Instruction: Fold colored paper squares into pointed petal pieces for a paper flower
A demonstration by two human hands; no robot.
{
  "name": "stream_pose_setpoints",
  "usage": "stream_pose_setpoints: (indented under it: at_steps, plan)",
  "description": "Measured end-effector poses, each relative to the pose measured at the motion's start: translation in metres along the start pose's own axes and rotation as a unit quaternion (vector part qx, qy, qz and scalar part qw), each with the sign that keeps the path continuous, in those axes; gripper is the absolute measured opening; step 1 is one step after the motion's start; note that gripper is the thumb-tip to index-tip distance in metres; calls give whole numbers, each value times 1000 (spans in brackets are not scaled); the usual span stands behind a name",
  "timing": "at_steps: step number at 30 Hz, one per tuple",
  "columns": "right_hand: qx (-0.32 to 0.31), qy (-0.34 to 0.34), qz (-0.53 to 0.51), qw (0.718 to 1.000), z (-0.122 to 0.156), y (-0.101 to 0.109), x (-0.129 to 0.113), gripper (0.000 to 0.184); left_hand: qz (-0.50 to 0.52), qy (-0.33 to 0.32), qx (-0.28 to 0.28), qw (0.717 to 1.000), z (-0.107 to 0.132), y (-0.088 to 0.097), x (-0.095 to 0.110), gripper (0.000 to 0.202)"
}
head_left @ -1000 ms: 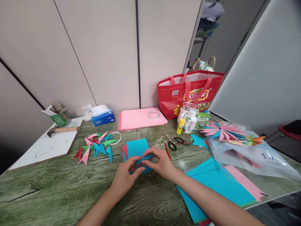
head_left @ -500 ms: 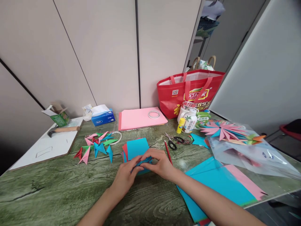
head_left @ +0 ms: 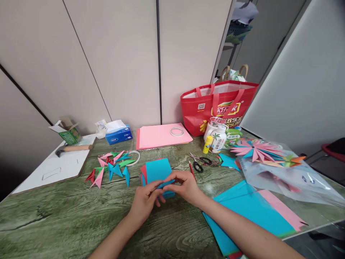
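Note:
Between my two hands is a small folded piece of blue paper, seen nearly edge-on. My left hand pinches its left end, with the lower fingers spread underneath. My right hand grips the other end between thumb and forefinger. Just behind and beneath lies a stack of small paper sheets, blue on top with red showing at the left side. Folded paper pieces in pink, red, green and blue lie to the left. A red pencil is partly hidden behind my right hand.
Scissors, a glue stick and a white bottle stand or lie right of centre. Large blue sheets lie under my right forearm. A hammer rests on a white board. Pink paper sits at the back.
The folded blue paper has been turned flatter and shows more of its long edge between my fingers. My left hand's lower fingers have spread out below it.

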State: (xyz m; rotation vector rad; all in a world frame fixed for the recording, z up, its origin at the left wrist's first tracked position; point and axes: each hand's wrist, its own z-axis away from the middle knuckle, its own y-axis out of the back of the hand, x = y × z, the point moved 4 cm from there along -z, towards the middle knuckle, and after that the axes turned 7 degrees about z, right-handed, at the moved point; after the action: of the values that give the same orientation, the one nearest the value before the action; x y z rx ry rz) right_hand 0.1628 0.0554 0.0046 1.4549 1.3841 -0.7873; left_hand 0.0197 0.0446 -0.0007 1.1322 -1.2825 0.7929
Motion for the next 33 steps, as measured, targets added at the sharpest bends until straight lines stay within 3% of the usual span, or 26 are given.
stream_pose_setpoints:
  at_steps: [14,18,21,25,33]
  plan:
    - [3,-32,-77,997,-2,-4,11,21,-27,7,0,1000,0,0,3,21]
    - [-43,-49,-37,997,-2,-5,8,25,-8,35,3,999,0,0,-1,21]
    - [-87,-26,-7,996,-2,-6,4,24,10,50,-11,999,-1,-1,-5,22]
    - [-101,-17,-8,995,-1,-7,5,20,18,62,-30,997,0,-3,-8,21]
    - [-63,47,88,993,-1,-5,0,21,25,75,-39,996,0,-7,-15,20]
